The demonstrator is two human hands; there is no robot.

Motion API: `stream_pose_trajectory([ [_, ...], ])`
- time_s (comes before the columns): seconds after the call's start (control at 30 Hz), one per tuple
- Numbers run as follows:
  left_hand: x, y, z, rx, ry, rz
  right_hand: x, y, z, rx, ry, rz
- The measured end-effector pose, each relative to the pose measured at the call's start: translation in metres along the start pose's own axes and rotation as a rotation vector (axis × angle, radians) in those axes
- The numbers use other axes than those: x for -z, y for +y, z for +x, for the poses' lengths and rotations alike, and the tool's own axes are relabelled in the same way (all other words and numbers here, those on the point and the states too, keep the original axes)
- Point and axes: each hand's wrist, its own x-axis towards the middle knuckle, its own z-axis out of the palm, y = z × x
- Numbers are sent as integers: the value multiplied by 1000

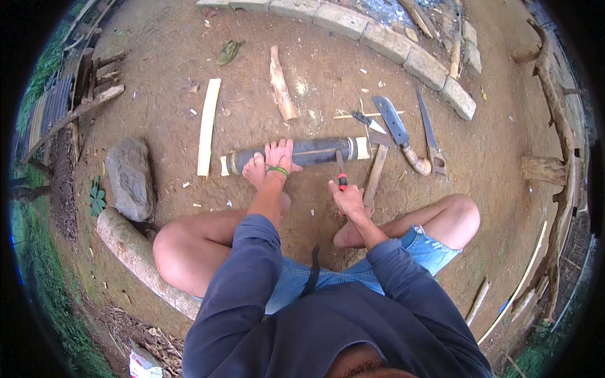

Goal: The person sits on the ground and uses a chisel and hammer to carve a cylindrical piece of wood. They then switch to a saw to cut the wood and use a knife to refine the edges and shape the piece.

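Observation:
A dark bamboo tube (321,154) with pale cut ends lies crosswise on the ground before me. A pale narrow strip runs along its upper side. My left hand (279,156), with a green band at the wrist, grips the tube left of its middle. Beside that hand, my bare left foot (254,169) presses against the tube. My right hand (348,198) is closed around the red and black handle of a flat-bladed tool, which looks like a file or chisel (340,162). Its blade reaches the tube near the right end.
Right of the tube lie a wooden-handled hammer or hatchet (376,173), a small knife (368,121), a large knife (392,120) and a handsaw (430,129). A split bamboo strip (209,126), a stick (281,83), a rock (130,177) and a log (142,261) lie around.

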Motion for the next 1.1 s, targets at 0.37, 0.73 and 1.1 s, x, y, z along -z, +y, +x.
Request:
stream_pose_trajectory([
  [0.37, 13, -1, 1, -29, 38, -79, -46, 39, -1, 177, 635, -615],
  [0.73, 9, -9, 27, -120, -26, -189, -52, 66, 20, 106, 482, -533],
  [1.1, 16, -10, 37, -147, -55, -156, -36, 67, 52, 29, -58, 260],
])
